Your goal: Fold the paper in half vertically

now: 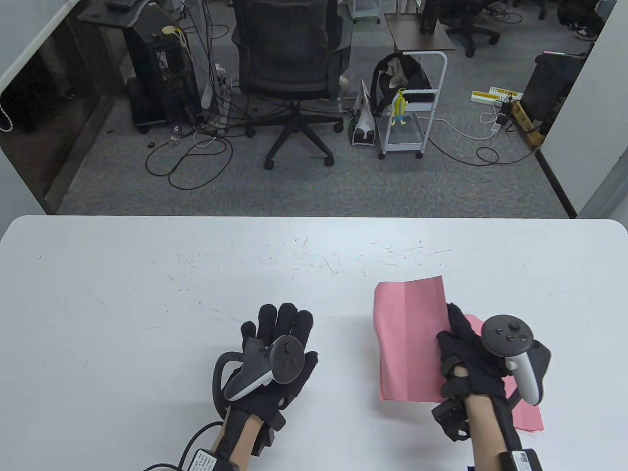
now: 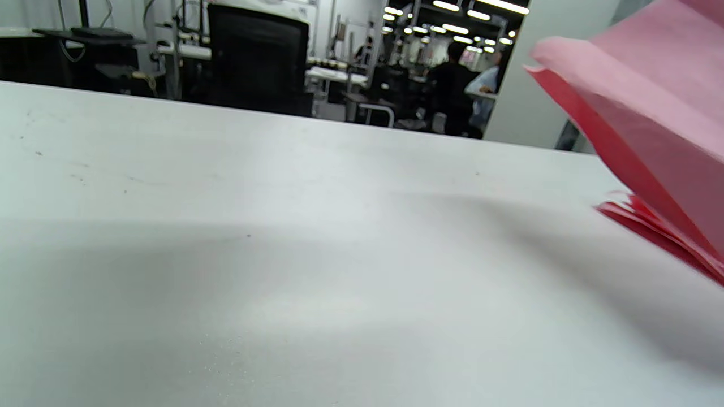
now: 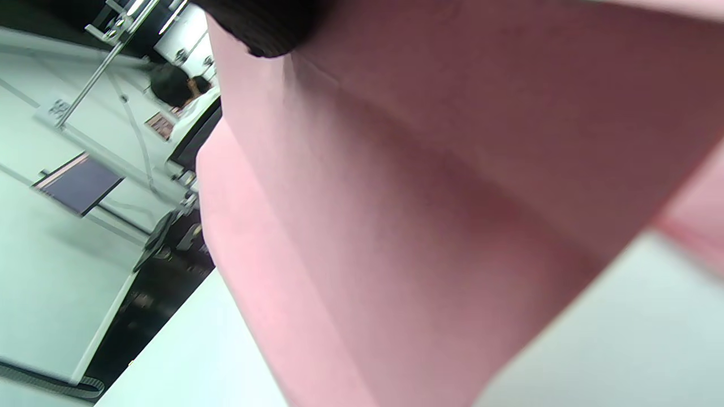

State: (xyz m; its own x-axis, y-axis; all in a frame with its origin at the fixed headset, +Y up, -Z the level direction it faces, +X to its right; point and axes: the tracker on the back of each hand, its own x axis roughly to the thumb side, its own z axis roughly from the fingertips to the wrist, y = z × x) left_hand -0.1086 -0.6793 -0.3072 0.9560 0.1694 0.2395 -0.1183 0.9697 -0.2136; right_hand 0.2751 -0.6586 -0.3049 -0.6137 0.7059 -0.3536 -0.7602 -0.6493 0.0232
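We see the right hand [image 1: 466,353] gripping a pink paper sheet [image 1: 409,338] at its right edge, lifting it off a pink stack [image 1: 527,417] on the white worktop [image 1: 147,304]; the left hand [image 1: 277,351] lies flat, fingers spread, well left of the paper.

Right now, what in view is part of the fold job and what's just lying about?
Job:
- pink paper, one half lifted
- right hand, holding the raised sheet's edge
- left hand, flat on the white table, apart from the paper

Lying about:
- office chair
- white cart
- floor cables
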